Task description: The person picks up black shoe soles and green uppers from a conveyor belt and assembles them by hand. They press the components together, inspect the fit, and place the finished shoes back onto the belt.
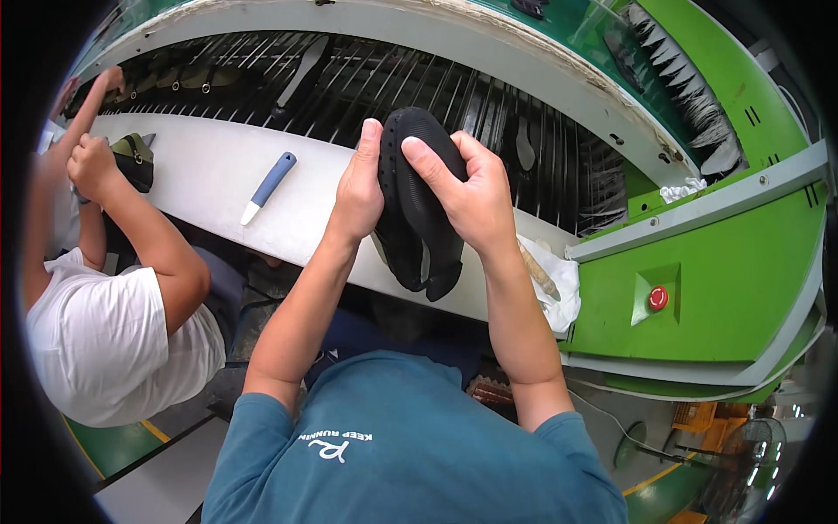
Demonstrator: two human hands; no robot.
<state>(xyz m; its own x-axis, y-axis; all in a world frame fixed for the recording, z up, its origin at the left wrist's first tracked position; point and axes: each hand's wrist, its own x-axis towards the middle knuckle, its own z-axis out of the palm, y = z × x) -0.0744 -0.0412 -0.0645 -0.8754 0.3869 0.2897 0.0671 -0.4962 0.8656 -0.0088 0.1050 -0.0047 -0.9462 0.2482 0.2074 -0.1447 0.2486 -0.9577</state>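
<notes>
A black shoe (415, 210) is held up between my two hands above the white bench, its rounded toe end pointing away from me. My left hand (360, 188) grips its left side, with the thumb along an edge marked by a row of small dots. On the other side, my right hand (471, 188) closes around it, thumb pressed onto the ribbed black surface. Most fingers of both hands are hidden behind the shoe. Left of my hands, a blue-handled tool with a white tip (269, 188) lies on the bench.
Beyond the white bench (205, 157) runs a conveyor of metal rods (384, 79) carrying shoe parts. A co-worker in a white shirt (122, 341) sits left, hand near an olive-black shoe (135, 162). At right are a white cloth (563, 293) and a green machine with a red button (658, 298).
</notes>
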